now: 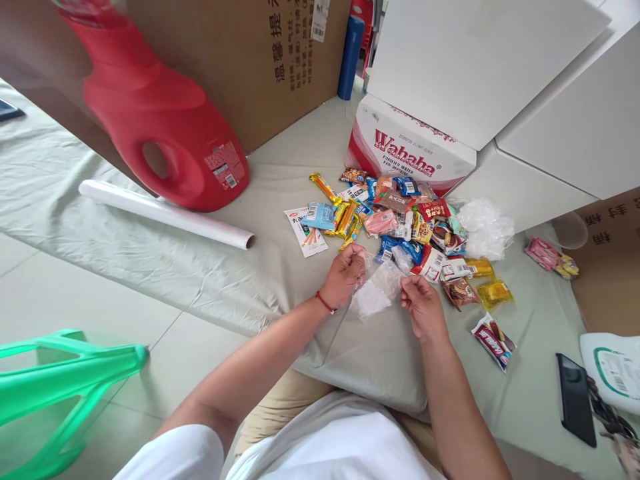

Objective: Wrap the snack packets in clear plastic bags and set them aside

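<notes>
Nearest, two bare hands hold one clear, crinkled plastic bag [376,288] between them above the pale green cloth [210,267]: the left hand [344,275] pinches its upper left edge with closed fingers, and the right hand [423,303] pinches its right edge the same way. Its long axis runs roughly left to right between the two grips, sagging toward the lower left; I cannot tell where its mouth is. Just beyond lies one heap of many mixed snack packets [400,227], too many to count, with one crumpled clear bag [486,228] at its right. Farther back stand one red-and-white cardboard carton [410,150], one white roll [165,213] and one red plastic jug [160,120].
</notes>
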A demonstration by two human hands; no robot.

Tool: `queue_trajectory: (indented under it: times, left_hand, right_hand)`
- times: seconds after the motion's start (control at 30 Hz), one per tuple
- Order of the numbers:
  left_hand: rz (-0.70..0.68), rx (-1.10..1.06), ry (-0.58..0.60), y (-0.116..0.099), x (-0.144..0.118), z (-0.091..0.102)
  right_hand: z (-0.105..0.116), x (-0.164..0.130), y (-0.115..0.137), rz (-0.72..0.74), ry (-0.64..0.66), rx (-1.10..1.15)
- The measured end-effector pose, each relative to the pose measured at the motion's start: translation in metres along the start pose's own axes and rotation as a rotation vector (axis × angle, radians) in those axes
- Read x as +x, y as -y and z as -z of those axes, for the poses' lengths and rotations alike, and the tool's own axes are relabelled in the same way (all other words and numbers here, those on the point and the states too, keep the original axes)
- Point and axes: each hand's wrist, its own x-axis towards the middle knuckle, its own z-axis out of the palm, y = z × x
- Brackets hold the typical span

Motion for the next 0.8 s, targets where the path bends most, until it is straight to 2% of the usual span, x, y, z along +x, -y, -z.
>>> queue_trajectory:
  times: [0.2, 0.4, 0.53, 0.63, 0.73, 0.8]
  left_hand:
    - [0.116, -0.165, 0.04, -0.014, -0.001, -0.002]
    - [0.174, -0.275, 0.079, -0.018, 0.001, 0.003]
    - [0.163, -0.273, 0.07, -0.017, 0.001, 0.002]
    - [0.196, -0.257, 0.114, -0.018, -0.001, 0.002]
    - [0.24, -0.252, 0.174, -0.019, -0.003, 0.001]
    - [0.245, -0.257, 0.184, -0.018, -0.003, 0.001]
  right_hand:
    - [0.006, 0.009, -0.012, 0.178, -0.123, -0.249]
    - [0.004, 0.002, -0.011, 0.214, -0.137, -0.165]
    - [-0.001, -0.007, -0.003, 0.455, -0.198, -0.281]
    - [-0.006, -0.005, 0.004, 0.586, -0.077, -0.484]
    - [-0.011, 0.001, 0.009, 0.553, 0.115, -0.608]
    - [-0.013, 0.004, 0.01, 0.538, 0.158, -0.645]
